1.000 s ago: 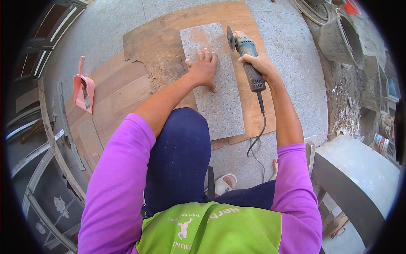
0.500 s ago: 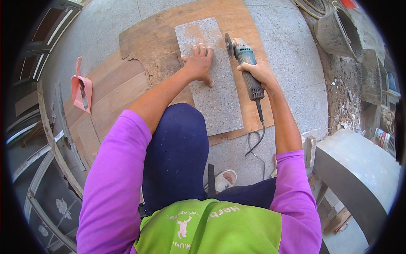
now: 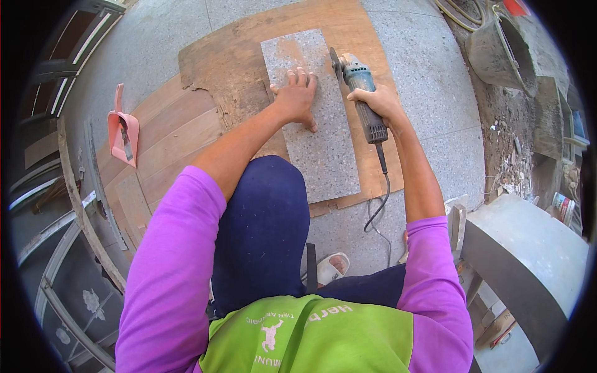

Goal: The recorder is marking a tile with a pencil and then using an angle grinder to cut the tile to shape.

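The person's green and purple shirt (image 3: 311, 339) is nearest, with a knee in dark blue trousers (image 3: 261, 230) raised ahead of it and a foot in a white sandal (image 3: 333, 270) on the floor (image 3: 429, 93). A dark cord (image 3: 386, 193) trails back across the floor from the grinder (image 3: 368, 118). The speckled grey tile (image 3: 326, 165) lies lengthwise in front of the person, on a worn wooden board (image 3: 233, 50). The left hand (image 3: 296, 98) rests on the tile near its left edge, palm down, fingers spread. The right hand (image 3: 385, 104) grips the grinder, fingers wrapped around its dark body and the thumb laid across it. The grinder's disc (image 3: 336, 64) stands on edge just beside the far part of the tile's right edge; whether the two touch, I cannot tell. To the left, wooden planks (image 3: 177, 133) adjoin the board, and a pink dustpan (image 3: 116, 149) lies near them with a narrow tool (image 3: 127, 138) in it. Farther off to the right, a grey bucket (image 3: 494, 59) is tipped on its side, near a coiled hose (image 3: 461, 18).
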Tool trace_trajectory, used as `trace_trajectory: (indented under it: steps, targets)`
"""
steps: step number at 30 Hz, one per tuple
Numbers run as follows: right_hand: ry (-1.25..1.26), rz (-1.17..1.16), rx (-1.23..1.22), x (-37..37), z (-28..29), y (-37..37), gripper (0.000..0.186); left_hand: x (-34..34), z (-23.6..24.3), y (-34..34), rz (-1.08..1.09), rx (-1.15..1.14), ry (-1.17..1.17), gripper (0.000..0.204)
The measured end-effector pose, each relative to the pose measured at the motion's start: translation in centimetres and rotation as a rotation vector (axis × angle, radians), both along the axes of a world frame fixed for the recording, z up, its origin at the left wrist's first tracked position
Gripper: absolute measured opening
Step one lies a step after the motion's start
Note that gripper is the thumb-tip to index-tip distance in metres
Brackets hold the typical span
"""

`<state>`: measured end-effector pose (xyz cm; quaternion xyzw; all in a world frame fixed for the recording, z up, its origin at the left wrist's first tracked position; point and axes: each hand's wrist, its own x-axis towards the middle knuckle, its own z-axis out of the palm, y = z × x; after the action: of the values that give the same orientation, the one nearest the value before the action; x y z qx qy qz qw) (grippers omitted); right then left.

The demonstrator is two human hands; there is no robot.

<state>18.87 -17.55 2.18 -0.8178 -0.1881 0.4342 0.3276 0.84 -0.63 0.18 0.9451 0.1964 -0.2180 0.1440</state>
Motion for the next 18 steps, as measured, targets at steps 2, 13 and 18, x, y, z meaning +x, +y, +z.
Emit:
trace_trajectory:
  steps: [2, 13, 18]
  targets:
    - [-0.002, -0.022, 0.074, 0.4, -0.7, 0.2, 0.051, 0.1, 0.0, -0.1, -0.007, -0.008, -0.013, 0.150]
    - [0.002, -0.021, 0.006, 1.3, 0.7, 2.7, 0.053, -0.2, 0.2, 0.0, -0.003, -0.026, -0.011, 0.152]
    - [0.022, -0.018, 0.033, 2.8, -0.7, 3.5, 0.052, 0.1, 0.2, 0.0, 0.004, -0.024, -0.027, 0.151]
